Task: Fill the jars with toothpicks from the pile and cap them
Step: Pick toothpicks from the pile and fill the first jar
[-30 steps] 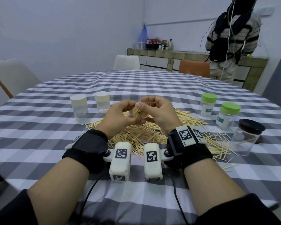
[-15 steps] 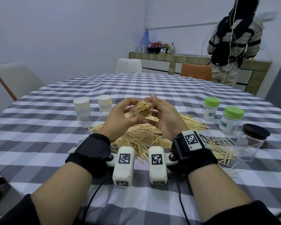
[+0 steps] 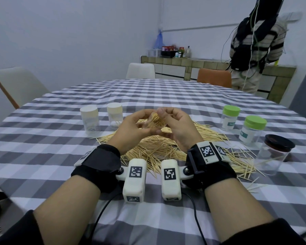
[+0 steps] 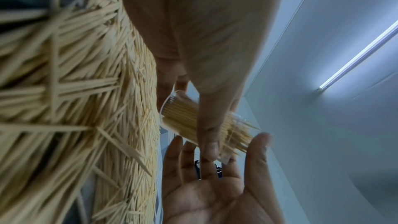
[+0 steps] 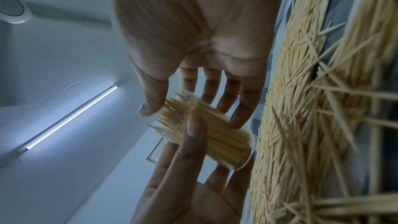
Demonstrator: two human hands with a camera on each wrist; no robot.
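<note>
Left hand point(image 3: 131, 129) grips the toothpick-packed jar point(image 3: 157, 121) (uncapped); right hand point(image 3: 180, 129), fingers loose, touches its mouth.

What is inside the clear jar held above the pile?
Toothpicks pack the jar, their tips poking past its open mouth. The thumb of the left hand hides part of them.

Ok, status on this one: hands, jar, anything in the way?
Left hand grips uncapped jar, tilted, packed with toothpicks. Right hand open at its mouth. Nothing blocking.

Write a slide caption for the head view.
Left hand holds a toothpick-packed jar over the toothpick pile; right hand touches its mouth.
</note>
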